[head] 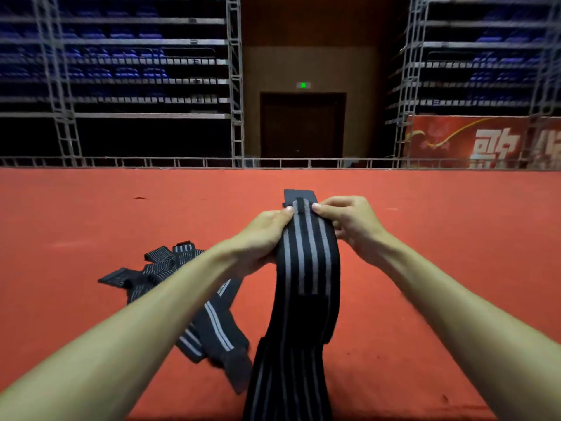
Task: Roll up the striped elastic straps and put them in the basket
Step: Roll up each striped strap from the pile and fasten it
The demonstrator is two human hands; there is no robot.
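**Black-and-grey strap held up between both hands**

Black elastic with grey lengthwise stripes, the strap is up off the red surface, a little right of centre. The left hand grasps its left edge and the right hand its right edge, thumbs pressed on the top of the band where it bends over. A plain black end sticks out just beyond the thumbs. From the hands the strap hangs toward the viewer, past a black patch, and runs out of the bottom edge of the frame.

To the left, under the left forearm, more straps lie in a loose heap, some crossing each other. One broader piece reaches toward the hanging strap and stops just beside it. The heap's outer end is well apart from the left edge of the surface.

Open red cloth spreads on every side: a wide bare stretch to the right of the right arm, another far left, and a deep band beyond the hands up to the far edge. Whether this is a tabletop or a stage floor cannot be told.

Beyond that edge runs a low metal rail. Behind it stand folded tiers of blue seats on grey frames at left and right, a dark door under a green sign between them, and a red banner at right. The hall is dim.
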